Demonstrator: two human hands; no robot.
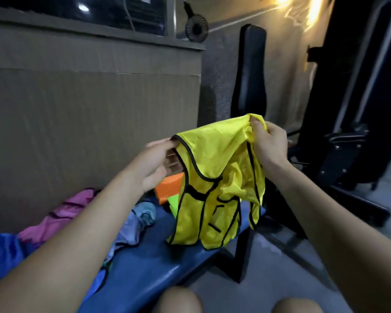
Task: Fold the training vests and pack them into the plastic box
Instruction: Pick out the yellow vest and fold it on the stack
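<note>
Both hands pinching yellow vest [215,184] by top edges, left hand [155,164] and right hand [268,143], fingers curled on mesh; vest hanging over desk [149,256]. Slippery mesh possibly slipping, bunching; box seemingly out of view.

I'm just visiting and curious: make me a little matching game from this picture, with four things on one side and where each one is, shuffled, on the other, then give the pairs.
Things:
1. yellow vest
2. pink vest
3. orange block
4. small black fan

Places:
A. up on the ledge by the wall
B. lying crumpled at the left on the blue bench
C. held up between the left hand and the right hand
D. on the bench, partly hidden behind the hanging vest

Pairs: 1-C, 2-B, 3-D, 4-A
</note>
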